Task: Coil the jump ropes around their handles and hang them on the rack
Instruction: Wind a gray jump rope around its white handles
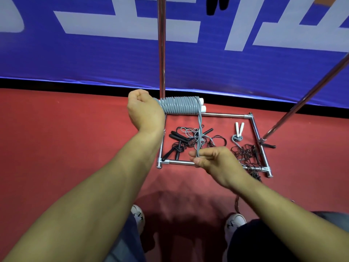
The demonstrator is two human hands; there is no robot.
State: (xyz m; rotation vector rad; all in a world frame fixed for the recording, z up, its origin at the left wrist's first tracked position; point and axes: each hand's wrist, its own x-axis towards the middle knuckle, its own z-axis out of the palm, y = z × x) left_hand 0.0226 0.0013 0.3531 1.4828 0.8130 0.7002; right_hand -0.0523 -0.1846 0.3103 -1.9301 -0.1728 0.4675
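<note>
A grey rope coiled tightly round two white handles (180,105) is gripped at one end by the left hand (144,110), above the chrome tube rack base (222,115). The right hand (213,161) pinches its loose grey tail (199,133). Inside the base lie tangled black-handled ropes (181,141) and a small white-handled rope (238,132).

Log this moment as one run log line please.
step: coiling | left hand: grips wrapped white handles | right hand: pinches grey rope tail | hung: not yet
</note>
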